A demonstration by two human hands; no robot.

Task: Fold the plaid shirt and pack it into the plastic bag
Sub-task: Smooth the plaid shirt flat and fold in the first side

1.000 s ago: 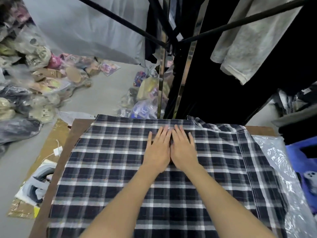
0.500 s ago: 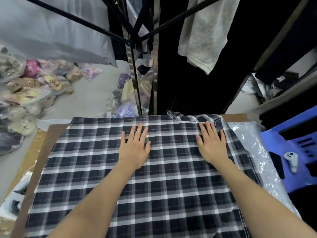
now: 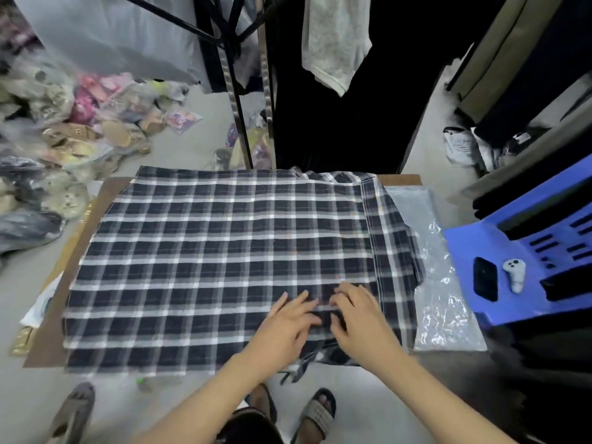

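- The left hand (image 3: 285, 328) has slid from the far part of the dark-and-white plaid shirt (image 3: 208, 251) back toward its near edge.
- The right hand (image 3: 362, 318) has left the far right corner and now lies just beside the left hand.

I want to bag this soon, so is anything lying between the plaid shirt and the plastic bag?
Nothing visible does. The plastic bag lies flat right beside the plaid shirt, on its right, and the shirt's right edge overlaps the bag's left edge. Both the left hand and right hand rest directly on the shirt.
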